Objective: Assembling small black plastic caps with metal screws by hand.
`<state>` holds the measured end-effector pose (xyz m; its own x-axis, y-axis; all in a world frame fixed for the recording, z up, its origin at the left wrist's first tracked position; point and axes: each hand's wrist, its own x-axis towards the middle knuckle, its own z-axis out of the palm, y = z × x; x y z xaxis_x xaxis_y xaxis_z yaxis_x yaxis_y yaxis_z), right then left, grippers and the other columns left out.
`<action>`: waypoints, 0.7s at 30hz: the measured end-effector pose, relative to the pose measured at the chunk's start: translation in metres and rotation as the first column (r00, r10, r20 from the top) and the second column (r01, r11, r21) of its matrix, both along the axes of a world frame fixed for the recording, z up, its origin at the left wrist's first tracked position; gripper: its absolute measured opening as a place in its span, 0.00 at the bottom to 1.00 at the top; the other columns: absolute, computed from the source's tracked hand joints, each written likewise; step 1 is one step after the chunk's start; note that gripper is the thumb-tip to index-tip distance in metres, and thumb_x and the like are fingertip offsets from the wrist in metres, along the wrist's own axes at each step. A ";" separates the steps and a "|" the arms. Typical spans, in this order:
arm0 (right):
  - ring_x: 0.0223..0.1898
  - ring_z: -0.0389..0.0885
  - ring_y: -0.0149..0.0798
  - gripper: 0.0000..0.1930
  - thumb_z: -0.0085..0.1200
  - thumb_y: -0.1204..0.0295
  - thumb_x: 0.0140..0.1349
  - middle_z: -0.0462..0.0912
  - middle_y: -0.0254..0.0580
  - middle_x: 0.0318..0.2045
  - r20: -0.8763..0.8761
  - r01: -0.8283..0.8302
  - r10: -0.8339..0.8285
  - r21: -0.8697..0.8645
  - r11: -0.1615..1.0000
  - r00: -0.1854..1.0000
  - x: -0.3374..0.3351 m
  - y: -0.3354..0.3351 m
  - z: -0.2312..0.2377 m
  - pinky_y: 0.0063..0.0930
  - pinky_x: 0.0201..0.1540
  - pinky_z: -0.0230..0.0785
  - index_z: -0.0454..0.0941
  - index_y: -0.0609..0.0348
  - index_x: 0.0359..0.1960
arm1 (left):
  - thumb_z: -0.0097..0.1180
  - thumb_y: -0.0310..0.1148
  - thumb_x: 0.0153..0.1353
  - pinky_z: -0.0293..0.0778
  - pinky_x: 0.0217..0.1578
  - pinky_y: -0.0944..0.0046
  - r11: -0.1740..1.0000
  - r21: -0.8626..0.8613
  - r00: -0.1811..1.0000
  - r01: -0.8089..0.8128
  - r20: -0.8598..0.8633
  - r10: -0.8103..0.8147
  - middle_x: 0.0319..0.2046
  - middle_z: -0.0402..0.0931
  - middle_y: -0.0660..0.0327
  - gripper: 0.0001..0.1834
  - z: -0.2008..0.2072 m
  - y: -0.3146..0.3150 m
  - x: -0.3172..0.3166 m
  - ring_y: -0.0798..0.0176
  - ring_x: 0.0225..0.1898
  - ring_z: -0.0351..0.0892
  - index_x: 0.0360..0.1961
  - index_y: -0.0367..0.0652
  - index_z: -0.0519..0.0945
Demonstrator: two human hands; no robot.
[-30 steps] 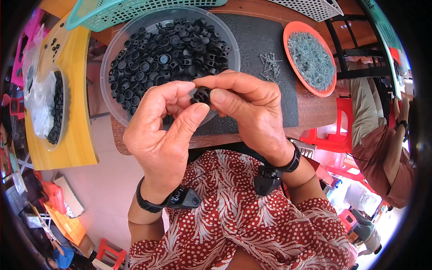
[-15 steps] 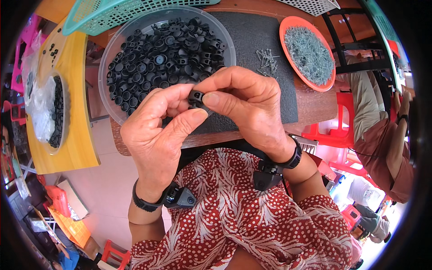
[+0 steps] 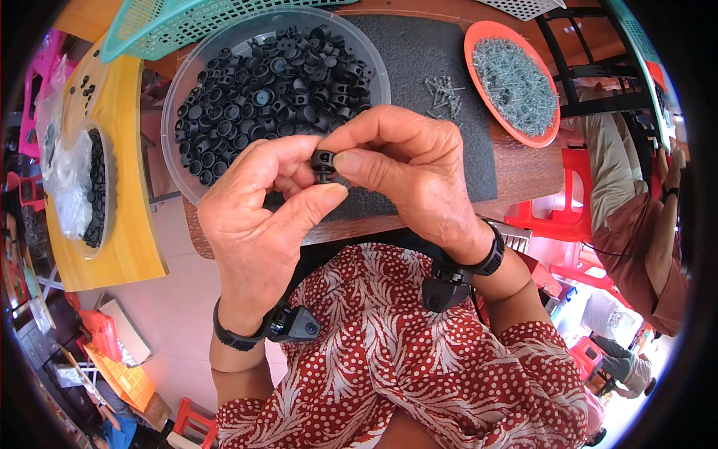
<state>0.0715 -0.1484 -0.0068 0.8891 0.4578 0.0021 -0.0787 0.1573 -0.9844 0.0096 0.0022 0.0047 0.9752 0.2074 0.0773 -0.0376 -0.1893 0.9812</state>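
A small black plastic cord lock [image 3: 323, 160], with a rounded top and a narrower lower part, is held upright between my hands over the table's near edge. My left hand [image 3: 258, 217] pinches it, its thumb under the lower end and its index finger along the left side. From the right, my right hand [image 3: 407, 172] grips it between thumb and index finger, hiding part of it. Just beyond my hands, a clear round tub [image 3: 170, 142] holds a heap of loose black cord lock parts [image 3: 262, 97].
Thin silvery metal pieces [image 3: 516, 86] fill an orange plate [image 3: 550, 135] at the far right; several more [image 3: 445, 97] lie on the black mat [image 3: 419, 45]. A green basket [image 3: 161, 34] stands at the back. On the left is a yellow table [image 3: 138, 247]; a person [image 3: 636, 224] sits right.
The cord lock now stands more upright, with its narrow lower part showing above my left thumb. Both hands have barely moved and keep their pinch.
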 end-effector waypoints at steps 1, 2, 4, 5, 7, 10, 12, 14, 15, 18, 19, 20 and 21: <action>0.29 0.73 0.21 0.05 0.55 0.82 0.54 0.80 0.33 0.26 -0.001 -0.002 0.002 0.001 1.000 1.000 0.000 0.000 0.000 0.17 0.31 0.67 0.80 0.65 0.33 | 0.66 0.20 0.48 0.68 0.29 0.77 1.000 0.001 1.000 -0.002 -0.001 0.002 0.27 0.72 0.68 0.16 0.001 -0.001 0.000 0.77 0.28 0.69 0.40 0.34 0.79; 0.29 0.73 0.21 0.05 0.55 0.82 0.54 0.80 0.33 0.26 0.009 0.001 0.000 -0.005 1.000 1.000 0.000 0.001 0.000 0.17 0.31 0.67 0.80 0.65 0.33 | 0.66 0.20 0.47 0.68 0.30 0.76 0.997 -0.080 1.000 -0.023 -0.004 0.022 0.27 0.72 0.68 0.17 0.002 -0.004 0.001 0.77 0.28 0.69 0.40 0.34 0.78; 0.29 0.73 0.21 0.05 0.55 0.82 0.54 0.80 0.33 0.26 0.017 0.002 -0.002 -0.011 1.000 1.000 0.000 0.001 -0.001 0.17 0.31 0.67 0.80 0.65 0.33 | 0.66 0.19 0.47 0.68 0.30 0.76 0.986 -0.160 0.999 -0.044 -0.009 0.043 0.27 0.72 0.68 0.17 0.002 -0.005 0.001 0.77 0.28 0.69 0.40 0.35 0.78; 0.29 0.74 0.22 0.05 0.55 0.82 0.54 0.80 0.33 0.26 0.014 0.002 -0.002 -0.011 1.000 1.000 0.000 0.002 -0.001 0.17 0.31 0.67 0.80 0.65 0.33 | 0.66 0.19 0.47 0.68 0.30 0.77 0.982 -0.181 0.998 -0.053 0.013 0.056 0.27 0.72 0.68 0.18 0.000 -0.004 0.001 0.77 0.28 0.69 0.40 0.35 0.77; 0.29 0.74 0.22 0.05 0.55 0.82 0.54 0.80 0.34 0.26 0.009 0.004 -0.004 -0.011 1.000 1.000 0.000 0.002 -0.001 0.17 0.31 0.67 0.80 0.65 0.33 | 0.66 0.19 0.46 0.68 0.30 0.77 0.978 -0.201 0.997 -0.059 0.033 0.067 0.27 0.72 0.68 0.18 -0.001 -0.002 0.001 0.77 0.28 0.69 0.40 0.35 0.76; 0.29 0.74 0.22 0.05 0.55 0.82 0.54 0.80 0.34 0.26 -0.012 0.017 -0.017 -0.015 1.000 1.000 -0.001 0.002 0.000 0.18 0.31 0.67 0.80 0.65 0.33 | 0.66 0.19 0.46 0.68 0.30 0.77 0.998 -0.062 0.999 -0.021 0.047 0.023 0.27 0.72 0.68 0.17 0.000 0.001 0.002 0.77 0.27 0.69 0.39 0.35 0.77; 0.30 0.74 0.22 0.05 0.55 0.82 0.54 0.80 0.34 0.26 -0.021 0.019 -0.019 -0.003 1.000 1.000 -0.001 0.003 0.000 0.18 0.32 0.67 0.80 0.66 0.33 | 0.66 0.19 0.45 0.68 0.29 0.78 0.998 0.043 0.997 -0.051 0.067 0.048 0.26 0.72 0.69 0.16 0.001 0.002 0.003 0.77 0.27 0.68 0.38 0.36 0.78; 0.30 0.74 0.22 0.05 0.56 0.82 0.54 0.80 0.34 0.26 -0.021 0.019 -0.018 0.003 1.000 1.000 -0.002 0.003 -0.001 0.18 0.32 0.67 0.80 0.66 0.33 | 0.66 0.19 0.45 0.68 0.29 0.78 0.998 0.018 0.997 -0.058 0.057 0.057 0.27 0.72 0.68 0.15 0.001 0.001 0.002 0.77 0.27 0.69 0.37 0.36 0.78; 0.30 0.74 0.22 0.05 0.56 0.82 0.54 0.80 0.33 0.26 -0.021 0.019 -0.019 0.009 1.000 1.000 -0.002 0.004 -0.001 0.18 0.32 0.67 0.80 0.66 0.33 | 0.66 0.19 0.45 0.68 0.29 0.77 0.998 -0.008 0.997 -0.065 0.048 0.065 0.27 0.73 0.68 0.15 0.001 0.000 0.002 0.77 0.27 0.69 0.36 0.36 0.79; 0.29 0.74 0.22 0.05 0.56 0.82 0.54 0.80 0.33 0.26 -0.030 0.019 -0.018 0.011 1.000 0.999 -0.003 0.004 -0.001 0.17 0.32 0.67 0.80 0.65 0.33 | 0.66 0.19 0.44 0.68 0.29 0.77 0.993 -0.074 0.996 -0.087 -0.017 0.086 0.27 0.73 0.68 0.15 0.004 -0.002 0.001 0.77 0.28 0.69 0.36 0.35 0.80; 0.29 0.74 0.22 0.05 0.56 0.82 0.54 0.80 0.33 0.26 -0.030 0.021 -0.021 0.012 1.000 0.999 -0.003 0.003 -0.001 0.17 0.32 0.67 0.80 0.65 0.33 | 0.66 0.19 0.44 0.68 0.29 0.77 0.994 -0.074 0.996 -0.085 -0.018 0.084 0.27 0.73 0.68 0.15 0.004 -0.002 0.001 0.77 0.28 0.69 0.36 0.35 0.80; 0.29 0.74 0.22 0.05 0.56 0.82 0.54 0.80 0.33 0.26 -0.029 0.022 -0.021 0.006 1.000 0.999 -0.003 0.003 -0.001 0.17 0.32 0.67 0.80 0.65 0.33 | 0.66 0.19 0.45 0.68 0.29 0.77 0.994 -0.077 0.996 -0.079 -0.035 0.076 0.27 0.73 0.68 0.15 0.004 -0.001 0.001 0.77 0.28 0.69 0.37 0.35 0.80; 0.29 0.73 0.22 0.05 0.56 0.82 0.54 0.80 0.33 0.26 -0.028 0.022 -0.022 0.001 1.000 0.999 -0.003 0.002 -0.002 0.17 0.32 0.67 0.80 0.65 0.32 | 0.66 0.19 0.45 0.68 0.30 0.77 0.994 -0.080 0.996 -0.073 -0.052 0.069 0.27 0.73 0.68 0.16 0.003 -0.001 0.001 0.77 0.28 0.69 0.37 0.35 0.80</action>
<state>0.0689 -0.1459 -0.0084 0.8988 0.4378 -0.0221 -0.1025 0.1610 -0.9816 0.0109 0.0013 0.0081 0.9601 0.2795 0.0093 0.0220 -0.1087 0.9938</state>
